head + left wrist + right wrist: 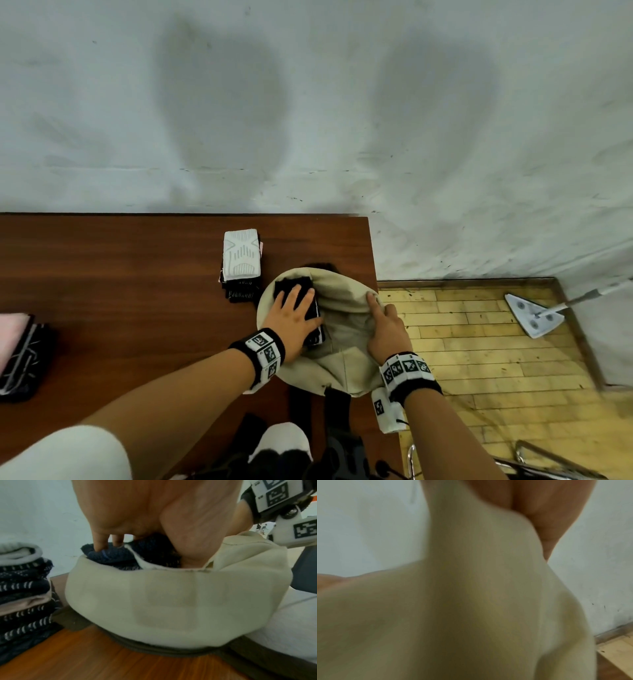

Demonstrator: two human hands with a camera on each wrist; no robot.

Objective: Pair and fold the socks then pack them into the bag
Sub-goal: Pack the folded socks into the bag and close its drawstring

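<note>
A beige cloth bag (342,298) lies with its mouth wide at the right corner of the brown table (137,274). My left hand (294,315) holds a folded pair of dark socks (291,282) in the bag's mouth, fingers on top and thumb down its side. The left wrist view shows the dark socks (116,557) half inside the bag (171,601) under my left hand (137,513). My right hand (387,329) grips the bag's right rim with the index finger stretched out. In the right wrist view, blurred bag cloth (453,601) hangs from my right hand (539,507).
A stack of folded socks (241,260) with a white pair on top stands just left of the bag; it also shows as the stack (22,588). Another sock pile (24,356) lies at the table's left edge. A mop (534,315) rests on the floor to the right.
</note>
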